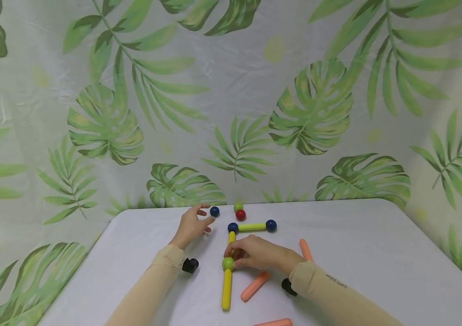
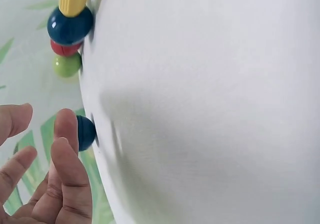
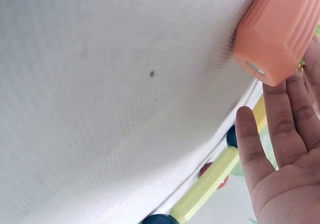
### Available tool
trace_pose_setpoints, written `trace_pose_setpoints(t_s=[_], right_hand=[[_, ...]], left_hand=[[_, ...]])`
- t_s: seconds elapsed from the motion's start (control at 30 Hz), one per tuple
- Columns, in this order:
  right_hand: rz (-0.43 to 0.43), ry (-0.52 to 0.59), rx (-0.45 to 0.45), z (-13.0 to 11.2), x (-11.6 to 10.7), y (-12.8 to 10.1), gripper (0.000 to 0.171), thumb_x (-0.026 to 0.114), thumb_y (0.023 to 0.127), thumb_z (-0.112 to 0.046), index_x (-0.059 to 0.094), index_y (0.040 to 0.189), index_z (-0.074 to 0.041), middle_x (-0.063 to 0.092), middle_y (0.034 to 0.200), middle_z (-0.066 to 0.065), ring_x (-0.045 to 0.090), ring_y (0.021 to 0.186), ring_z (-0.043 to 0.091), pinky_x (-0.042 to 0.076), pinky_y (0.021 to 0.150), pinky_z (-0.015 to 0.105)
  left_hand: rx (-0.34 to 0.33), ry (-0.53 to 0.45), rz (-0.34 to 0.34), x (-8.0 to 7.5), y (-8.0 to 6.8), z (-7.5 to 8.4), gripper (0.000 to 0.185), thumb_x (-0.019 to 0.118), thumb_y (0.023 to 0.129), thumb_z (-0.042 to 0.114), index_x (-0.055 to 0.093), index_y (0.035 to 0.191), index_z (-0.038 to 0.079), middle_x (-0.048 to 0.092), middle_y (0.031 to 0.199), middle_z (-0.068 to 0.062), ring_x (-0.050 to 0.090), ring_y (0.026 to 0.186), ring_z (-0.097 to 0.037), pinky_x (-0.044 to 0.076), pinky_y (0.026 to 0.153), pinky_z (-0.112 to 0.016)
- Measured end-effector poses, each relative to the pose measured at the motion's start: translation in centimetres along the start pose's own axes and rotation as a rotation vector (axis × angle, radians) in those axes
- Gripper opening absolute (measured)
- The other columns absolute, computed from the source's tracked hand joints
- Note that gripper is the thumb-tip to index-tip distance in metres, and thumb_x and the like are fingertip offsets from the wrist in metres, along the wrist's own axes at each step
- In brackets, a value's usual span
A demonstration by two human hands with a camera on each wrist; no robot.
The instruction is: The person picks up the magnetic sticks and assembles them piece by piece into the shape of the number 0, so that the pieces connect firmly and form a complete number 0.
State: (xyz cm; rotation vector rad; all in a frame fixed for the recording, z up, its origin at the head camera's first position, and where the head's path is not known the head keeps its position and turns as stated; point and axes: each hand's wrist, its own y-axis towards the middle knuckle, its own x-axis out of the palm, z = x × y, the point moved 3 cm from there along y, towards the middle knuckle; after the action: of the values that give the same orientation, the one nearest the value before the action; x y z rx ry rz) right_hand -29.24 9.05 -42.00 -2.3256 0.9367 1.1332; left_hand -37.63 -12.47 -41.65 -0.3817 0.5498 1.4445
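Observation:
My left hand (image 1: 191, 227) reaches over the table's far side, fingers loosely bent and holding nothing. Just beyond its fingertips lies a loose dark blue ball (image 1: 214, 211), partly hidden behind the fingers in the left wrist view. My right hand (image 1: 255, 252) pinches a green ball (image 1: 228, 263) with thumb and index finger, where the ball meets a yellow stick (image 1: 232, 236). A second yellow stick (image 1: 226, 290) runs from that ball towards me. At the far end, a blue ball (image 1: 233, 227) joins a pale yellow-green stick (image 1: 252, 227), which ends in another blue ball (image 1: 271, 225).
Behind the joined pieces sit a red ball (image 1: 241, 215) and a light green ball (image 1: 238, 206). Orange sticks lie around the right hand: one stick (image 1: 254, 286) below it, one stick (image 1: 305, 249) beyond the forearm, one stick (image 1: 275, 322) at the near edge. A leaf-patterned curtain (image 1: 239, 90) hangs behind.

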Motion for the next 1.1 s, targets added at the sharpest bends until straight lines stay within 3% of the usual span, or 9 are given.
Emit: trace_pose_setpoints(t_s=[0.53, 0.77, 1.1], right_hand=[[-0.001, -0.014, -0.008, 0.0, -0.1, -0.1, 0.024, 0.078, 0.099, -0.019, 0.074, 0.122, -0.022, 0.072, 0.098, -0.015, 0.063, 0.09, -0.004, 0.056, 0.092, 0.02], [-0.003, -0.012, -0.011, -0.1, -0.1, -0.1, 0.023, 0.078, 0.1, -0.018, 0.075, 0.123, -0.021, 0.072, 0.098, -0.013, 0.063, 0.089, -0.004, 0.057, 0.091, 0.022], [0.002, -0.009, -0.002, 0.0, -0.1, -0.1, 0.024, 0.079, 0.099, -0.018, 0.075, 0.122, -0.021, 0.073, 0.098, -0.013, 0.063, 0.089, -0.004, 0.056, 0.091, 0.02]], left_hand=[[-0.087, 0.076, 0.039, 0.9, 3.4, -0.6, 0.053, 0.078, 0.099, 0.02, 0.062, 0.149, 0.011, 0.061, 0.143, -0.03, 0.075, 0.062, -0.018, 0.059, 0.066, -0.027], [-0.105, 0.079, 0.058, 1.6, 3.8, -0.7, 0.054, 0.079, 0.097, 0.021, 0.063, 0.148, 0.011, 0.062, 0.141, -0.03, 0.071, 0.059, -0.015, 0.055, 0.06, -0.026], [-0.09, 0.124, 0.088, 2.4, 3.9, -0.3, 0.047, 0.08, 0.095, 0.019, 0.068, 0.141, 0.011, 0.068, 0.122, -0.022, 0.067, 0.057, -0.013, 0.051, 0.055, -0.025]])
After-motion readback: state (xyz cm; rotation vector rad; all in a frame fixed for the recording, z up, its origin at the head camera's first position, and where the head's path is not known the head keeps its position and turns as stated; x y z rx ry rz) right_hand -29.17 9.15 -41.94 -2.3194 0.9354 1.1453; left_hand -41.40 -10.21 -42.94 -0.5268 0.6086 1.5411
